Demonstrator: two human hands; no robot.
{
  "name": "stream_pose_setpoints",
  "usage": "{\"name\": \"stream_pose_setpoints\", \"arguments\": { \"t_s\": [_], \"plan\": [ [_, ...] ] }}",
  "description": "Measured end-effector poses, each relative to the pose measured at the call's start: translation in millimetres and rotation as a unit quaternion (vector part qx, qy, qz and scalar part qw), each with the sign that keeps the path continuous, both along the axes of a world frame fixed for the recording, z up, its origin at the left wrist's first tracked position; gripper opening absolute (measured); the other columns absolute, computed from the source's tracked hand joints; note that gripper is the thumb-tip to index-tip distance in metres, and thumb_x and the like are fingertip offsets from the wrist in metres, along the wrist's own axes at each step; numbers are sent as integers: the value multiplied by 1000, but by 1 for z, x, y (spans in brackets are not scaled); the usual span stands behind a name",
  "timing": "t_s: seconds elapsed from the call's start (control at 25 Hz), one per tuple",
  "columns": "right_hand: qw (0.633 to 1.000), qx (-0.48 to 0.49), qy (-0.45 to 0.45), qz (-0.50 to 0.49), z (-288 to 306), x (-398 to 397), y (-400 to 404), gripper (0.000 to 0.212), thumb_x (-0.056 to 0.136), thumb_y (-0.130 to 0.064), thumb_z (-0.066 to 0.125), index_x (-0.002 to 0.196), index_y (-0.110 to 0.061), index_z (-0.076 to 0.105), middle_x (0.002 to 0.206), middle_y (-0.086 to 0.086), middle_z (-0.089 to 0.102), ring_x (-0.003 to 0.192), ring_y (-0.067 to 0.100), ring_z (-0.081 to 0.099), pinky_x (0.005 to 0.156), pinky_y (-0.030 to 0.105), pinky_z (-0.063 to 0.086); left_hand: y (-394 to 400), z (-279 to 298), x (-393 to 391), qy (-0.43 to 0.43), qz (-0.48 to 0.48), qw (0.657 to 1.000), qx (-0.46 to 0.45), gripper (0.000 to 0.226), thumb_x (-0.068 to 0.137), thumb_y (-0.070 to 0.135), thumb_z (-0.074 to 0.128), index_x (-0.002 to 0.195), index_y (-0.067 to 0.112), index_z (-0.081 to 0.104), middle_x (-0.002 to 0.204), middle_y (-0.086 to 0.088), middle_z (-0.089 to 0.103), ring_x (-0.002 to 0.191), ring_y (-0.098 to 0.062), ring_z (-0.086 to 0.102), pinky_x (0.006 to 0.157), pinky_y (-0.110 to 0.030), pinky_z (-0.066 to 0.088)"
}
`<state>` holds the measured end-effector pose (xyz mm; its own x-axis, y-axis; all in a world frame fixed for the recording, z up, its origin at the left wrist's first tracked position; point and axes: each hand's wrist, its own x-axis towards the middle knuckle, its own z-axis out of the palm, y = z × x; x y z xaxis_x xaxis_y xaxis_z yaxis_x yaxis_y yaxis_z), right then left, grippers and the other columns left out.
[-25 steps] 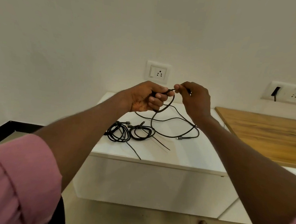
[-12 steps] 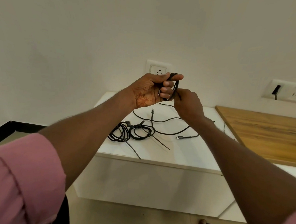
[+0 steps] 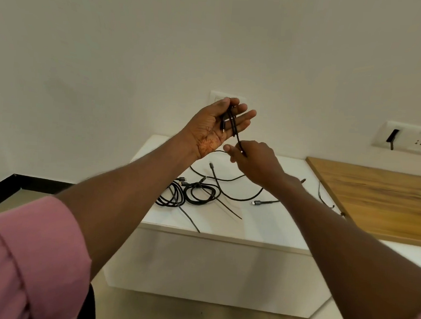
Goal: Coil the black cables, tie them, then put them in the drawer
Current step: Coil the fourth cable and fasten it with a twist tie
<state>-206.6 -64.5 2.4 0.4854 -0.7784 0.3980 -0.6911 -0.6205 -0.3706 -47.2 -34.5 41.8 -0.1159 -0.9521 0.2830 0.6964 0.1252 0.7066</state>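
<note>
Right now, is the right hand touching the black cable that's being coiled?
Touching. In the head view the right hand pinches the black cable just below the left hand, with no gap showing.

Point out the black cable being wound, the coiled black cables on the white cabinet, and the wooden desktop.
black cable being wound (image 3: 233,126), head view, strands crossing the left palm.
coiled black cables (image 3: 199,193), head view, right coil's loops.
wooden desktop (image 3: 381,196), head view, bare surface.

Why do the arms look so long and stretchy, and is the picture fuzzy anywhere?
Head view: the wide-angle lens stretches whatever is near the edges, so the forearms and pink sleeve loom large; the right hand looks slightly soft; light is soft and even, with no glare on the white cabinet top.
</note>
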Motion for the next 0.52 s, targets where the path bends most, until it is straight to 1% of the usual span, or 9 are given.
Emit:
{"name": "stream_pose_setpoints", "arguments": {
  "t_s": [0.08, 0.16, 0.24, 0.28, 0.36, 0.44, 0.52],
  "plan": [
    [1000, -9, -20, 18, 3, 4, 2, 49, 103, -54, 53, 82, -15, 72, 58, -11, 58, 60, 9, 58, 61, 29, 44, -4, -1, 2, -33, 45, 998, -18, 24, 110, 18, 46, 114, 0, 61, 118, -22, 70, 119, -42, 67, 101, -47, 56],
    [999, -20, -27, 33, 5, 5, 1, 44, 103, -47, 57, 79, -12, 72, 59, -9, 61, 58, 11, 59, 60, 31, 45, -6, -3, 3, -123, 114, 986, -22, 30, 110, 21, 45, 123, -1, 61, 124, -21, 71, 117, -39, 69, 104, -48, 54],
    [998, -34, -27, 39, 4, 3, -1, 41, 100, -42, 61, 73, -12, 67, 58, -5, 60, 57, 16, 57, 58, 32, 43, -6, -4, 0, -223, 193, 955, -39, 34, 110, 24, 47, 129, 1, 63, 123, -16, 73, 109, -34, 74, 101, -47, 56],
    [998, -29, -34, 42, 3, 2, -1, 38, 98, -39, 64, 71, -13, 64, 56, -5, 58, 56, 15, 53, 57, 31, 40, -6, -3, -4, -255, 220, 940, -53, 35, 110, 26, 48, 130, 3, 64, 122, -14, 74, 106, -31, 75, 99, -46, 58],
    [997, 0, -57, 59, 4, 1, 0, 32, 96, -35, 67, 72, -14, 65, 55, -7, 54, 54, 12, 49, 58, 29, 36, -4, -2, -11, -292, 255, 918, -78, 35, 109, 28, 49, 132, 7, 64, 122, -8, 75, 101, -25, 77, 93, -40, 61],
    [995, 17, -67, 71, 5, 1, 2, 26, 96, -30, 67, 77, -12, 70, 55, -6, 56, 53, 11, 49, 59, 28, 38, -4, -3, -14, -326, 281, 898, -89, 35, 109, 28, 50, 134, 10, 65, 122, -5, 75, 99, -20, 77, 89, -33, 61],
    [994, 26, -74, 70, 5, 0, 2, 21, 95, -24, 66, 78, -13, 72, 52, -9, 57, 51, 9, 48, 60, 28, 38, -6, -8, -13, -390, 292, 867, -104, 33, 108, 28, 52, 133, 14, 68, 121, -1, 75, 98, -15, 77, 91, -32, 61]
  ]
}}
